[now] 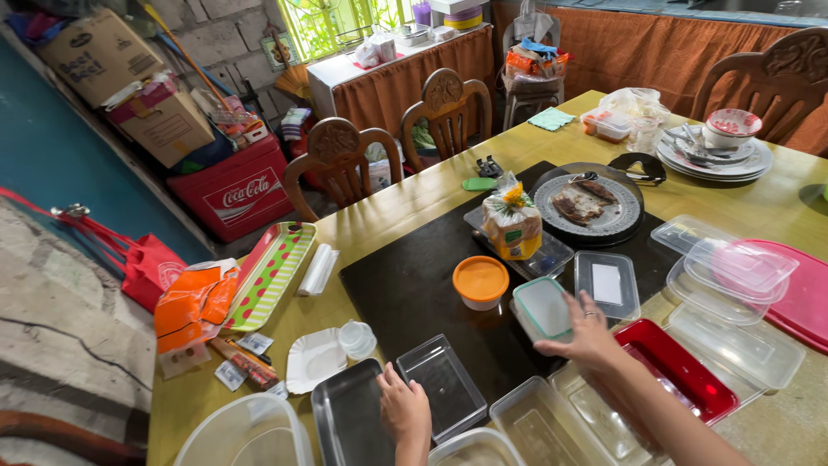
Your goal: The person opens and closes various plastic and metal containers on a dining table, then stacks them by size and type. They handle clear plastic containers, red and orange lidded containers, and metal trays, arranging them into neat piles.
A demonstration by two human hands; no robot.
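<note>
Green-rimmed container (543,308) under right hand (586,336), left hand (403,407) on metal tray (345,418)

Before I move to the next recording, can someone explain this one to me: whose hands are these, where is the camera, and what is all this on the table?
There is no machine here. One camera sits on a person's head and looks down, so the two bare arms coming in from the bottom edge are that person's own.

The left hand rests at the edge of a clear rectangular container, beside a metal tray. The right hand, with a ring on one finger, touches a small container with a green-rimmed lid.

They work over a yellow-green table with a black mat. On it lie many empty clear plastic containers, an orange-lidded tub, a bag of sliced bread, a red tray and a round plate of food. Wooden chairs stand behind.
</note>
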